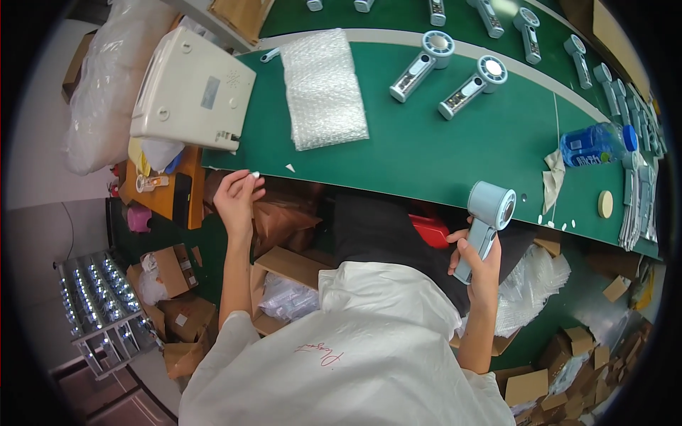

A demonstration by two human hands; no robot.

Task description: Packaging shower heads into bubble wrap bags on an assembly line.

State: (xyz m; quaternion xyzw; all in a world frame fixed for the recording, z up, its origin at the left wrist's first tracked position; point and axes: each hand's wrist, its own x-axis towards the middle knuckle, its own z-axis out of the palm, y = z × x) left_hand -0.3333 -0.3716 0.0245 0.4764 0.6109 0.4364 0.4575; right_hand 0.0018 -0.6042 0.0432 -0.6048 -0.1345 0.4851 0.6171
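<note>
My right hand [483, 264] is wrapped round the handle of a light blue handheld fan [489, 204], its round head pointing up at the table's front edge. At the left, my left hand [236, 202] pinches a small white piece [255, 175] between thumb and fingertip; its exact kind is too small to tell. A white paper scrap [290, 168] lies on the green table [426, 153] beside that hand. Two more handheld fans [414, 74] [469, 97] rest farther back. Several small white ovals [563, 226] lie along the edge, right of the held fan.
A folded bubble-wrap sheet [325, 89] lies back left, next to a cream-coloured machine [195, 89]. At the right are a blue bottle [597, 145], a cloth [553, 182], a round yellowish disc [604, 204] and stacked fans [639, 202]. An open carton [295, 266] stands below the table edge.
</note>
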